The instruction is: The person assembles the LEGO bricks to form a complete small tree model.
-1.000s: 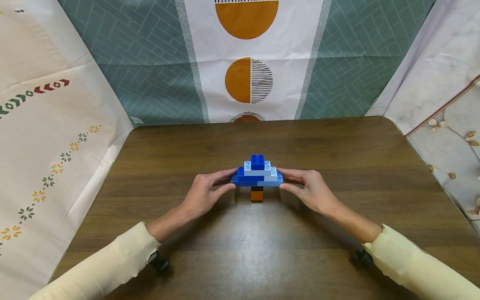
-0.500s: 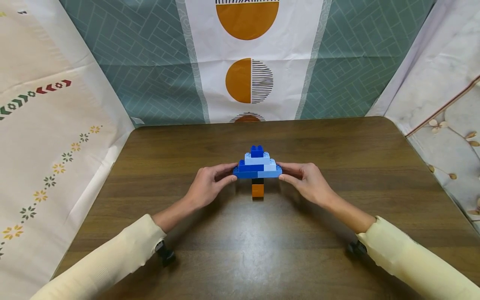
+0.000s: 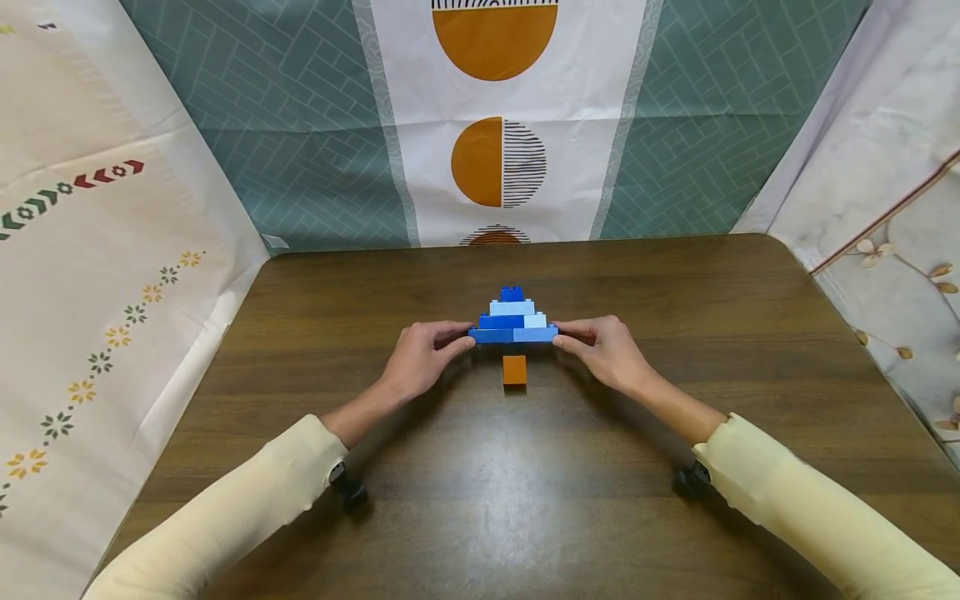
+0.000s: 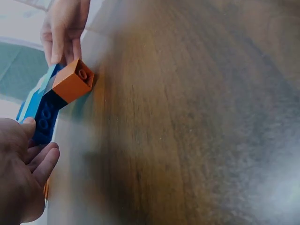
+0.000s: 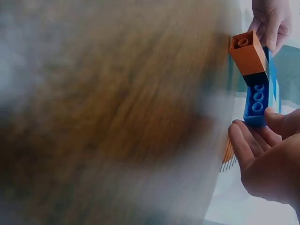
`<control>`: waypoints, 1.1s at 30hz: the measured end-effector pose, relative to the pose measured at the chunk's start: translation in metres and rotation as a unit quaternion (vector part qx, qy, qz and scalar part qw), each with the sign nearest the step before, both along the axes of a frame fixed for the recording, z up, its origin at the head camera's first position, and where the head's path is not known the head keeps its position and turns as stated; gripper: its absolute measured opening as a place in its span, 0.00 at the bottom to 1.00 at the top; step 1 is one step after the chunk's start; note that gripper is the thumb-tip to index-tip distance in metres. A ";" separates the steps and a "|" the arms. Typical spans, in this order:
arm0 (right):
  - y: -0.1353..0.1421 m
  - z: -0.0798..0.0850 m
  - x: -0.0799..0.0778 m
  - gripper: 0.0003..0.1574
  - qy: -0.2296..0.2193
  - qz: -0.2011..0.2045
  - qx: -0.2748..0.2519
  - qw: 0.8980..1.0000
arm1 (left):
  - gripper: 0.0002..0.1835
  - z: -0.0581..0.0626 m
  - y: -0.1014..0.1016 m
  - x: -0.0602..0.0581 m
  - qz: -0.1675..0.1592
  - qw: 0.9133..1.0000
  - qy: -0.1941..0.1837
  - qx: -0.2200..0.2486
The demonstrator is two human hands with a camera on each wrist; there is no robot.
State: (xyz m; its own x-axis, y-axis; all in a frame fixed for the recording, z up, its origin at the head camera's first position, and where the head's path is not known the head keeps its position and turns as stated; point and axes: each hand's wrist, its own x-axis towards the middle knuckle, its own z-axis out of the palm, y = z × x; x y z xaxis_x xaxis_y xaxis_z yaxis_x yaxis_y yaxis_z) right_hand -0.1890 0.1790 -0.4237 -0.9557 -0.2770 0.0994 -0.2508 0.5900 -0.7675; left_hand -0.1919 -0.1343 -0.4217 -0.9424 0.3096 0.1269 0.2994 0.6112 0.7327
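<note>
A stepped build of toy bricks (image 3: 506,322) in dark and light blue is in the middle of the head view, widest at its bottom row. Below that row is an orange brick (image 3: 514,370). Both wrist views show its hollow underside, and a black brick (image 5: 256,78) joins it to the blue part. My left hand (image 3: 422,360) pinches the left end of the bottom row between thumb and fingers. At the right end, my right hand (image 3: 609,357) does the same. The build is tilted, its underside showing to both wrist cameras.
A brown wooden table (image 3: 510,500) lies below the hands. Behind it hangs a patterned cloth (image 3: 300,125), with a cream cloth (image 3: 97,275) at the left and a pale floral one (image 3: 885,275) at the right.
Both hands have moved away from the person with the build, higher in the head view. It has tipped, so fewer top studs show and more of its front faces the camera.
</note>
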 end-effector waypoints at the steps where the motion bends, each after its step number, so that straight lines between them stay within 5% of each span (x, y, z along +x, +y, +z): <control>1: -0.001 0.000 -0.001 0.22 -0.006 -0.002 0.000 1.000 | 0.20 -0.001 0.000 -0.001 0.003 1.000 -0.002 -0.002; 14: -0.009 -0.001 -0.012 0.20 -0.047 -0.023 -0.028 0.998 | 0.18 -0.011 0.007 -0.013 0.028 0.999 -0.016 -0.023; 33: -0.014 -0.003 -0.017 0.16 -0.036 -0.062 -0.021 0.997 | 0.17 -0.018 0.009 -0.018 0.051 0.999 -0.001 -0.016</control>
State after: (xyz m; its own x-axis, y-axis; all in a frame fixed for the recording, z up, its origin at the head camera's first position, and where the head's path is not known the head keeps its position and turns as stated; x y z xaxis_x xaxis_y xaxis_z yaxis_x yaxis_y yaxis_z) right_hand -0.2062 0.1651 -0.4268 -0.9876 -0.1525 0.0378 -0.1203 0.5796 -0.8060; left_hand -0.2100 -0.1249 -0.4392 -0.9692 0.2166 0.1172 0.2339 0.6609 0.7131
